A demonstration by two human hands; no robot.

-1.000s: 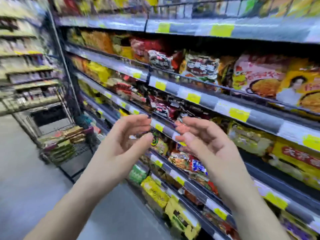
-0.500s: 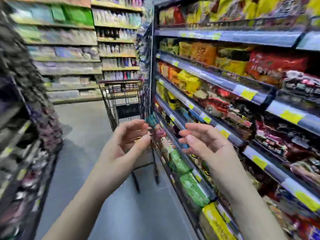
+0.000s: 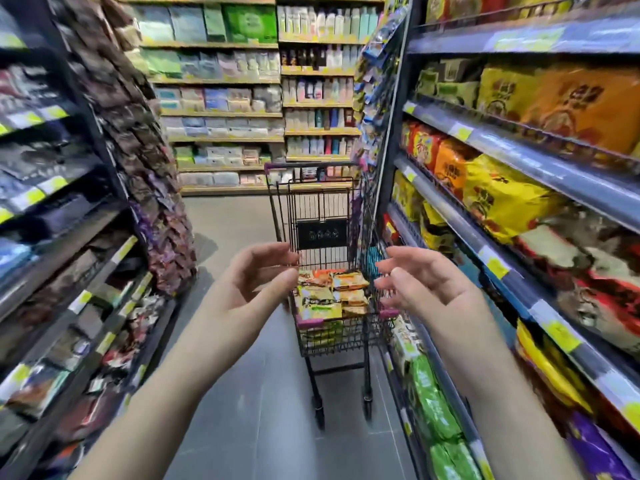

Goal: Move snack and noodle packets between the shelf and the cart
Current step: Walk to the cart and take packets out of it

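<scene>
Head view: one cart beside the right-hand shelf, packets piled inside, number unclear. My left hand and right hand hover before it, fingers loosely spread, holding nothing.

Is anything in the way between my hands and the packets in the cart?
Nothing visible. The left hand and right hand are empty, held up before the cart; the packets lie in its open-topped basket.

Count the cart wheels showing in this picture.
2. The left wheel stands under the cart's near left corner, the right wheel under its near right corner, both on the floor. Any far wheels may be hidden behind them.
</scene>
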